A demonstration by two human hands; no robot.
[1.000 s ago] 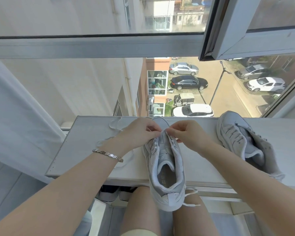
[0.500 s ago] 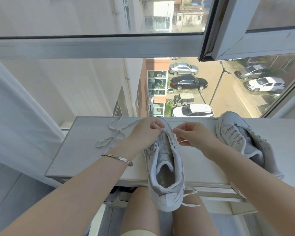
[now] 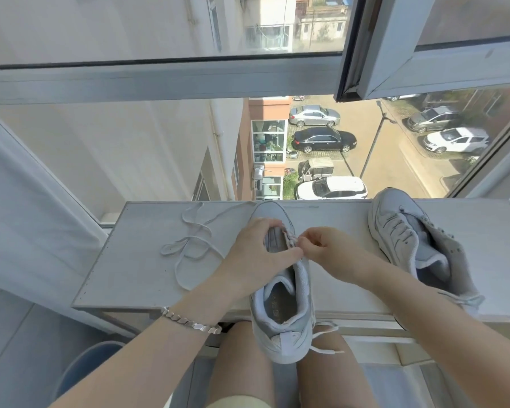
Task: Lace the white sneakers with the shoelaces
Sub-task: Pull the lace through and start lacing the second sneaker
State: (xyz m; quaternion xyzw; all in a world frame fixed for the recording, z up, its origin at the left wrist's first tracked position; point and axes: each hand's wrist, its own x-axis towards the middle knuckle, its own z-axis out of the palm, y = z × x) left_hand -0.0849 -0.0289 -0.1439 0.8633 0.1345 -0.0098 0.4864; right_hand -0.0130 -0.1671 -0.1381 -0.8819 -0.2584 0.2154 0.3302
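The sneaker (image 3: 286,313) lies toe-away on the ledge (image 3: 136,278), left hand (image 3: 256,251) gripping its left flank, right hand (image 3: 321,248) nearer its right eyelets pinching the lace (image 3: 189,245) there, whose slack sprawls off its left side.

One wide-angle view, worn on the head, looks forward and steeply down at close range. The left hand (image 3: 253,254) and right hand (image 3: 327,251) sit mid-frame over the worktop (image 3: 130,275). Beyond, it faces through a window frame (image 3: 159,83) onto parked cars (image 3: 324,139), seemingly several floors below.
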